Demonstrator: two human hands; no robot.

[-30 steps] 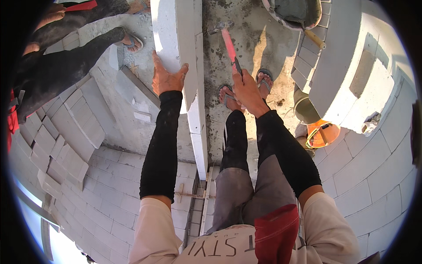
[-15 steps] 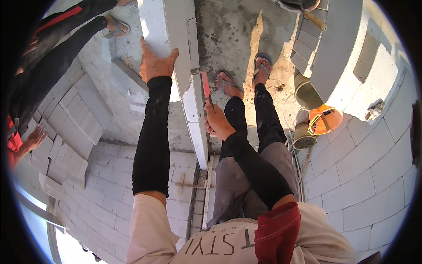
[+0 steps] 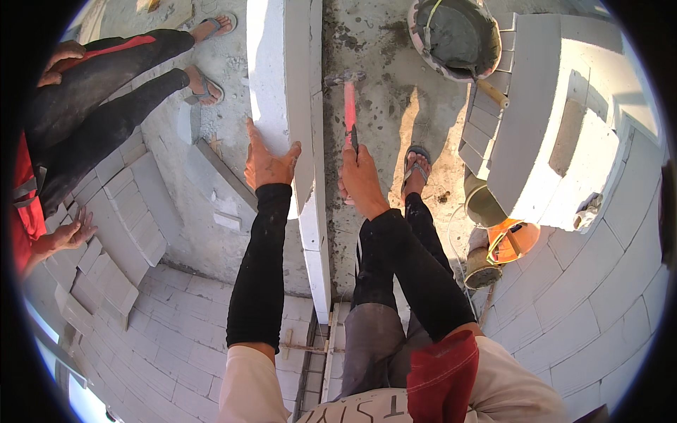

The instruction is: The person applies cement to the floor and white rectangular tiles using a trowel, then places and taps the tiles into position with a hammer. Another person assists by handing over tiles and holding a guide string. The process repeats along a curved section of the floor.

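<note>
My left hand (image 3: 270, 163) lies across the top of a narrow wall of white blocks (image 3: 269, 77). Its thumb and fingers are spread toward opposite edges, so I count it as open. To the right of this wall, my right hand (image 3: 362, 182) is closed round the dark grip of a hammer (image 3: 350, 106). The hammer has a red shaft, and its grey, dusty head points away from me, beside the wall's right face. Black sleeves cover both forearms.
A bucket of grey mortar (image 3: 458, 42) stands at the far right, a wooden-handled tool (image 3: 493, 93) by it. Nearer are an orange helmet-like object (image 3: 513, 241) and a small bucket (image 3: 483, 269). Stacked blocks (image 3: 116, 211) and a co-worker's legs (image 3: 113, 77) are at left.
My view has shifted, so the mortar bucket shows more fully. The hammer and my right hand have moved farther forward along the wall. My left hand stays on the block top.
</note>
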